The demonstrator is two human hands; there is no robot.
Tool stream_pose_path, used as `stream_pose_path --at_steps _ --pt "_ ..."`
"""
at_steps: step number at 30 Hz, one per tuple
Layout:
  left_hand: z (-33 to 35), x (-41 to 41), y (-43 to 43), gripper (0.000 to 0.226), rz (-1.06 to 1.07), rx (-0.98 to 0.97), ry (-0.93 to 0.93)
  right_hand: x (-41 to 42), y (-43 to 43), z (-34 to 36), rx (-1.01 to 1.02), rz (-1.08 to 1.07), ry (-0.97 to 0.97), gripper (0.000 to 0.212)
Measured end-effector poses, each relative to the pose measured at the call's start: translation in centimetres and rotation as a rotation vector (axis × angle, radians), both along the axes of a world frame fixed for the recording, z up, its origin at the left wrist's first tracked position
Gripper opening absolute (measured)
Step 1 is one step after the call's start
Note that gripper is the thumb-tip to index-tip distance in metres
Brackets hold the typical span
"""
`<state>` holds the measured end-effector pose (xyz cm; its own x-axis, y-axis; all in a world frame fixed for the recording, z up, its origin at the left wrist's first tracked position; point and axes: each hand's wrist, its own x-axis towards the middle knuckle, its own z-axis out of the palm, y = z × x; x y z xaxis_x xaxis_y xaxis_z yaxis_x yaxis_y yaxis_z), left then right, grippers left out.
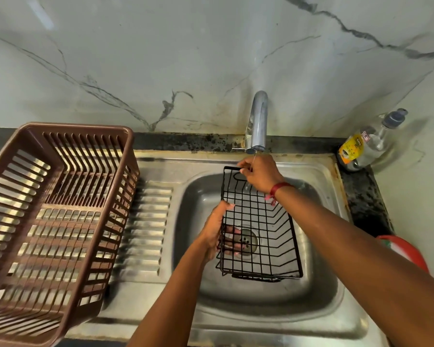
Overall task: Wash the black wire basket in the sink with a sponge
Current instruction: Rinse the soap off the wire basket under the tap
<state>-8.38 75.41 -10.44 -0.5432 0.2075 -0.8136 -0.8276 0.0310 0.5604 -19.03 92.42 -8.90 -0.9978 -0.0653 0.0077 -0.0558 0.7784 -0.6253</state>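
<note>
Hanging tilted over the steel sink (273, 319), the black wire basket (257, 229) is carried in the air by both hands, with its far end raised toward the tap (258, 121) and its near end low inside the basin. The right hand (259, 175) grips the far top rim of the basket, its fingers curled around the wire. A thin stream of water (254, 156) falls from the tap onto this hand and the wire just below it. The left hand (214, 230) holds the left side wall; its fingers (232, 242) pass under the basket and show through the grid, above the drain (247, 240).

No sponge is in view, in either hand or in the basin, and I see no foam on the wire. So I judge that the work is at a wetting or rinsing step. Whether the scrubbing is already done I cannot tell. If it is not, a sponge must be taken and all the wires rubbed.

On the drainboard to the left stands a brown plastic dish rack (58, 204). At the back right corner of the worktop stands a clear bottle (366, 144) with a yellow label, and a red object (404, 251) shows at the right edge.
</note>
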Motion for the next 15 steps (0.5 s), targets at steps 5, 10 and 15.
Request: stream_pose_path --at_steps 5,10,15 --pt "-0.7 -0.1 0.1 0.103 0.053 0.015 -0.002 0.0 -0.9 0.6 -0.075 -0.008 0.002 0.014" --pt "0.0 0.4 0.8 0.071 0.000 -0.020 0.034 -0.7 -0.6 0.6 0.066 0.040 -0.325 0.018" --pt "-0.5 1.1 1.5 0.101 -0.004 0.016 -0.025 -0.9 -1.4 1.6 -0.163 0.004 -0.385 0.029"
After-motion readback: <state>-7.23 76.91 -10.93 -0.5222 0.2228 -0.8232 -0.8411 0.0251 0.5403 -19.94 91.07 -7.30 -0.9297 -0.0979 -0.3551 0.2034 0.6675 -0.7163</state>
